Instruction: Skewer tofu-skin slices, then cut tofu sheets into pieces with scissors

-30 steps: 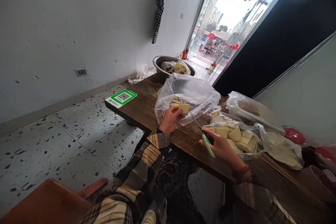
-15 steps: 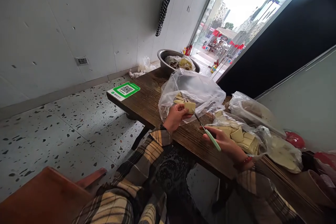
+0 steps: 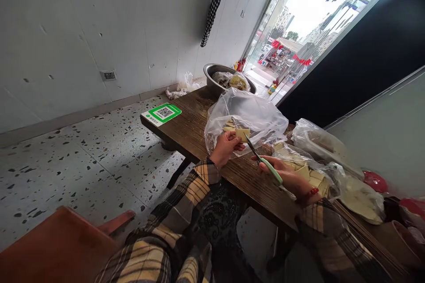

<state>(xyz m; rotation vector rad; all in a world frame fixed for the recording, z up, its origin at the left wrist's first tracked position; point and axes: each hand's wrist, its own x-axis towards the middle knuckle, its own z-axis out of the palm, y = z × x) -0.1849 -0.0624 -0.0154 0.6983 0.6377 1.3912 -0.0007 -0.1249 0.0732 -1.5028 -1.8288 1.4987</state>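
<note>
My left hand point(image 3: 226, 147) pinches a pale yellow tofu square point(image 3: 242, 134) at the mouth of a clear plastic bag point(image 3: 252, 115) on the dark wooden table point(image 3: 195, 128). My right hand point(image 3: 285, 176) grips green-handled scissors point(image 3: 264, 161); their blades reach the right edge of the square. Just behind my right hand lies a second clear bag of tofu pieces point(image 3: 310, 172).
A metal basin point(image 3: 212, 75) holding bagged goods stands at the table's far end. A green QR-code sign point(image 3: 161, 113) lies on the near-left corner. More plastic bags point(image 3: 318, 139) and red items point(image 3: 375, 181) crowd the right. A brown stool point(image 3: 56, 247) stands at lower left on speckled floor.
The scissors have moved up and left until the blades meet the tofu square. My left hand keeps holding the square at the bag's mouth. The view has shifted slightly.
</note>
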